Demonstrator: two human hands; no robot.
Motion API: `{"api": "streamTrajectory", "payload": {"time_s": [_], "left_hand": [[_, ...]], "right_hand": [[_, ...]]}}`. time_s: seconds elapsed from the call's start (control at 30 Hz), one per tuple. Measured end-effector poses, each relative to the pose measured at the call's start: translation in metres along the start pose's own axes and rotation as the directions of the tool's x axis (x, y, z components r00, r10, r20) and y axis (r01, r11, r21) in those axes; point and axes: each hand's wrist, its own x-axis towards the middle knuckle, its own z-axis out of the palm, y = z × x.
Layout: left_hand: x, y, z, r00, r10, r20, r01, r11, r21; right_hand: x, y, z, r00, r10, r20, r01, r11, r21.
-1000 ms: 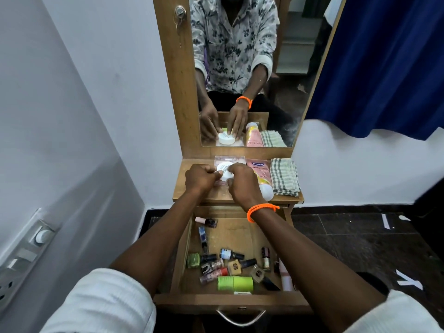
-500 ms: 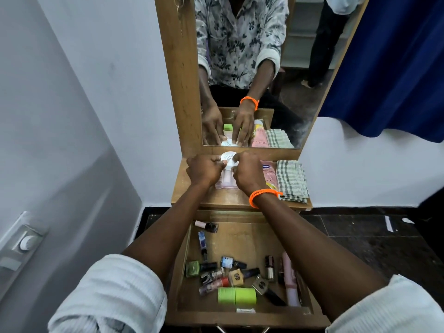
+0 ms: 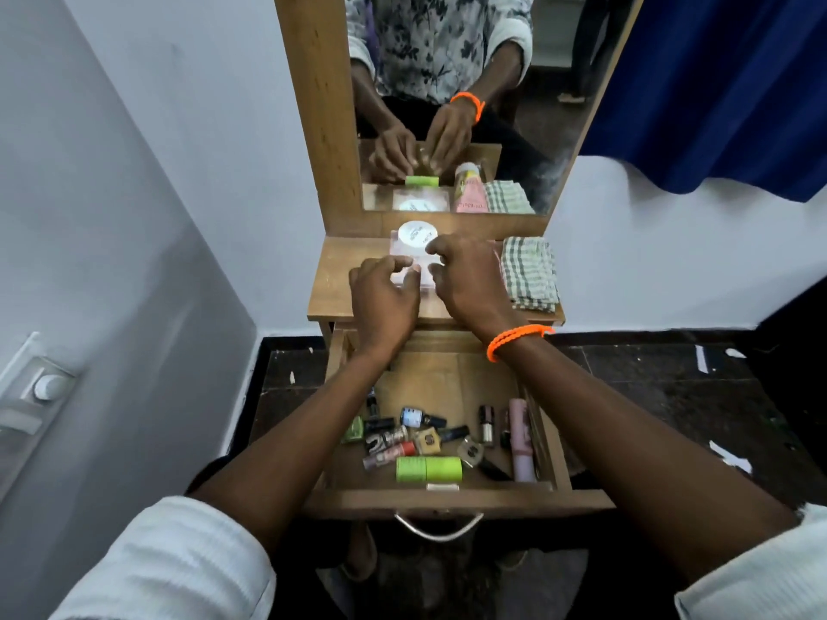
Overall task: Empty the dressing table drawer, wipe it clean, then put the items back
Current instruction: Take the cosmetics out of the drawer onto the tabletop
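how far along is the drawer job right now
Early. Done: a white round jar, a clear box and a checked cloth sit on the table top. In hand: nothing; left hand and right hand hover over the box. Left: the drawer holds many bottles, including a green roll; no wiping yet.

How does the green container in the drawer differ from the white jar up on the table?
The green container lies on its side; the white jar sits flat, lid up. The green container is a long cylinder; the white jar is squat and round. The container lies among small bottles; the jar rests on a clear box.
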Motion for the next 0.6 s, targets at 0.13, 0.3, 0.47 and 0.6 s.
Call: {"api": "streamTrajectory", "payload": {"time_s": [0.13,0.3,0.47,0.6], "left_hand": [[-0.044,-0.004,-0.007,0.955,-0.017,0.298,0.034,0.998,-0.051],[-0.076,-0.02,-0.007,0.714,-0.122,0.689,0.08,0.992,0.093],[-0.092,-0.018,-0.016,0.439,-0.079,0.895,-0.054,0.992,0.114],[-0.101,-0.014,-0.015,0.343,-0.097,0.934,-0.113,0.983,0.143]], "right_hand": [[-0.042,0.006,-0.016,0.987,-0.036,0.159,0.037,0.999,-0.003],[-0.094,0.022,-0.03,0.814,0.078,0.575,0.024,0.986,-0.168],[-0.126,0.033,-0.032,0.565,0.203,0.8,0.134,0.934,-0.331],[-0.134,0.03,-0.035,0.373,0.288,0.882,0.213,0.899,-0.384]]}}
